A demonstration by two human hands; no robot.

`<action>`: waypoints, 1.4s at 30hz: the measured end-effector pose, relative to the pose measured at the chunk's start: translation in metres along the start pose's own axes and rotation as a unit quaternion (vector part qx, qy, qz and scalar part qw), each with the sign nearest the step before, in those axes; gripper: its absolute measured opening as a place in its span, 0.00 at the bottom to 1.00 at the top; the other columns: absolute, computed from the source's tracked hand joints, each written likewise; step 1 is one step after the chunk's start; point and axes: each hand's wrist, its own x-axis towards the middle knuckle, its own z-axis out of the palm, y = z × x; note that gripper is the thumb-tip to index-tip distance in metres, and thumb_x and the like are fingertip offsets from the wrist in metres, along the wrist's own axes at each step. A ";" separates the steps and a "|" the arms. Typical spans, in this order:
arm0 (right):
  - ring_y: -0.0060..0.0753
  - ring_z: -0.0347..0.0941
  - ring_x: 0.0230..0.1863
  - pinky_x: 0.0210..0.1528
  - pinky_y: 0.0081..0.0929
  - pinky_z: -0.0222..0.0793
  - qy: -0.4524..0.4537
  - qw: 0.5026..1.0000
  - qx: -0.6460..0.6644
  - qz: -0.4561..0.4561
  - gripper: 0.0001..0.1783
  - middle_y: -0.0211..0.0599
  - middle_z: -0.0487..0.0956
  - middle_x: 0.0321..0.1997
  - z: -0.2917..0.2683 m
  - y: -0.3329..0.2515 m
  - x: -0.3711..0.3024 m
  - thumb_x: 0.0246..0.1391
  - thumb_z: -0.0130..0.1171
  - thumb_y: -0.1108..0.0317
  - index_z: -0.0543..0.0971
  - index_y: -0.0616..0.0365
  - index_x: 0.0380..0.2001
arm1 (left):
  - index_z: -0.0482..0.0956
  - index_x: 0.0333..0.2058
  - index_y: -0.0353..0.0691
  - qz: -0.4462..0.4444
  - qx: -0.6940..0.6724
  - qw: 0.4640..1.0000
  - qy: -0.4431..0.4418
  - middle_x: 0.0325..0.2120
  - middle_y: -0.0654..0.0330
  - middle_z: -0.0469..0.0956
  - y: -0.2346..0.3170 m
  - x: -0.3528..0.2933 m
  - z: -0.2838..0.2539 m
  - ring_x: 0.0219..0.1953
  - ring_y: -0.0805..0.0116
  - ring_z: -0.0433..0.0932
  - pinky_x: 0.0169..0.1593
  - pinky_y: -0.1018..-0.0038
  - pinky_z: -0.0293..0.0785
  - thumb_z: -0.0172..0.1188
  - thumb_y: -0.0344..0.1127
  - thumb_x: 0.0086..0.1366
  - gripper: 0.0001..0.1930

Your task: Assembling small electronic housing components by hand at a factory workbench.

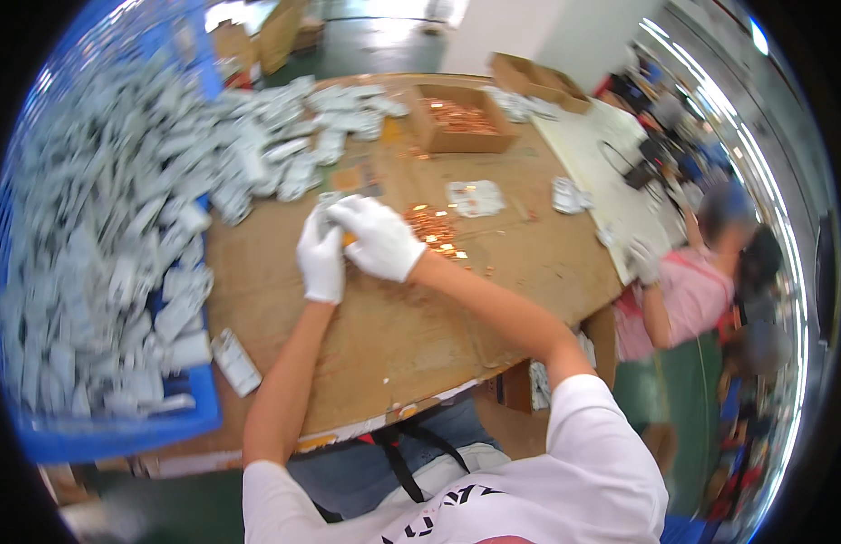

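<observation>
I have the white-gloved left hand [320, 260] and white-gloved right hand [382, 240] grasping a mostly hidden grey piece [329, 197] over the brown cardboard surface [475, 313], apparently unfinished, with heaped flat pale-grey pieces [80, 263] and small shiny copper-coloured pieces [429, 227] seemingly left.

Blue plastic crate [171, 437]: left, apparently on cardboard-covered table [520, 313]
Small coppery metal pieces [431, 228]: mid-table
Brown cardboard box [470, 143]: behind them

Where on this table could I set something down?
Bare cardboard shows between the forearms, and right of the right one, toward the pale bundle. It's crowded at left, where pale parts fill the blue crate and spread along the far side, and at the copper pile beside the right hand.
</observation>
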 end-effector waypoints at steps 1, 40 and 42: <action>0.54 0.71 0.46 0.48 0.43 0.70 -0.004 0.999 0.031 0.018 0.27 0.49 0.74 0.46 -0.004 -0.009 0.003 0.41 0.57 0.72 0.70 0.56 0.50 | 0.65 0.58 0.26 -0.017 -0.104 0.992 -0.069 0.55 0.53 0.70 -0.004 0.003 -0.011 0.57 0.64 0.69 0.62 0.71 0.62 0.46 0.25 0.63 0.23; 0.44 0.78 0.38 0.38 0.40 0.76 -0.060 0.934 -0.333 0.117 0.06 0.39 0.79 0.34 -0.111 0.108 -0.006 0.46 0.59 0.70 0.81 0.54 0.30 | 0.70 0.32 0.35 -0.171 -0.094 0.946 -0.258 0.57 0.42 0.67 0.023 -0.008 0.009 0.55 0.51 0.72 0.57 0.58 0.70 0.46 0.26 0.59 0.05; 0.45 0.76 0.41 0.42 0.39 0.74 0.009 0.988 -0.153 -0.012 0.12 0.40 0.77 0.37 -0.050 0.071 0.032 0.44 0.59 0.69 0.77 0.54 0.36 | 0.70 0.31 0.36 -0.164 -0.094 0.949 -0.253 0.55 0.44 0.68 0.019 -0.008 -0.001 0.52 0.55 0.74 0.55 0.60 0.71 0.46 0.26 0.59 0.04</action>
